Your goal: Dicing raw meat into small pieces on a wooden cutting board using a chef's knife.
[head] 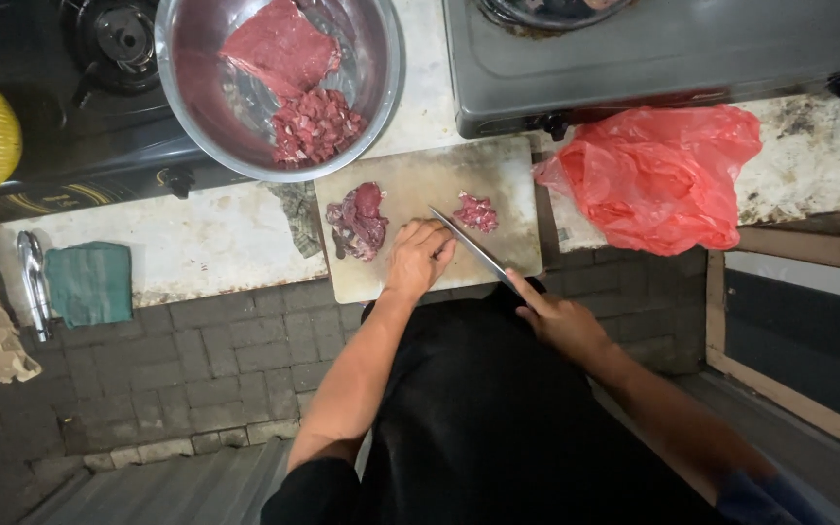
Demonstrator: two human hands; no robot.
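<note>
- There is one camera, and it sits on the person's head.
- It looks straight down past the chest at the counter (196,243).
- The cutting board (420,185) is close, near the middle.

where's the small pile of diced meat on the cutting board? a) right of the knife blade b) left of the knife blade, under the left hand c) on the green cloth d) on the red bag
a: the diced meat lies on the cutting board to the right of the knife blade, while the left hand rests on the other side, beside the larger meat chunk.
</note>
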